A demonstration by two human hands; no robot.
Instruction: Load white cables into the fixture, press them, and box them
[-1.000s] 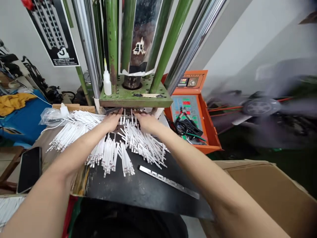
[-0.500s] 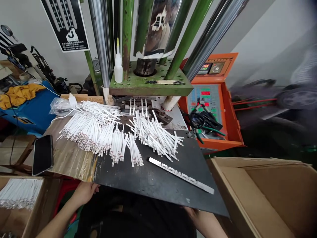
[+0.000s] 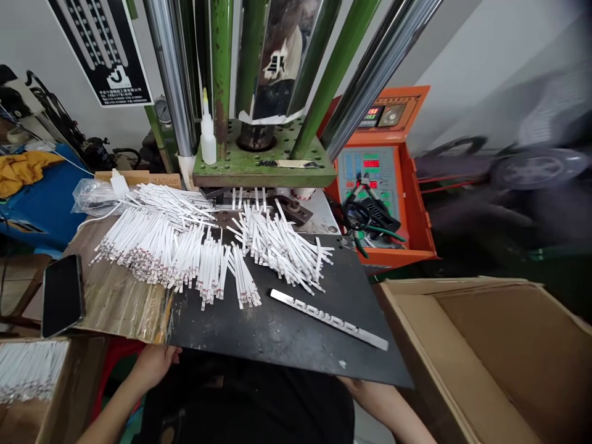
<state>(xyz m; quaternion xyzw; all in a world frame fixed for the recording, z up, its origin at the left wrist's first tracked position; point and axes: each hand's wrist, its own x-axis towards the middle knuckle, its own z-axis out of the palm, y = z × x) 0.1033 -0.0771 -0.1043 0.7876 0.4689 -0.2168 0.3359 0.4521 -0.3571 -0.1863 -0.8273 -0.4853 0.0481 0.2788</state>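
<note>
My left hand [image 3: 155,367] is below the front edge of the work board, beside my dark clothing. Its thumb side shows, but most of its fingers are hidden, so I cannot tell what it holds, if anything. My right hand [image 3: 352,385] is mostly covered by the board's edge near my lap, with only wrist and forearm plain. On the board, beyond both hands, lie a large pile of white strips [image 3: 143,243], a second loose pile of white strips [image 3: 282,243] and a slotted metal bar [image 3: 328,319]. Several strips stick out from under the green press plate [image 3: 263,179].
A black phone [image 3: 63,296] lies at the board's left edge. Behind the piles stands the green-columned press with a white bottle [image 3: 208,139] on its plate. An orange control box [image 3: 414,203] holds pliers and cables. An open cardboard box [image 3: 485,345] stands right; another box [image 3: 65,388] holds strips lower left.
The green press plate has come down, covering more of the mould beneath it. My view has turned slightly to the right. Both hands stay below the board's edge.
</note>
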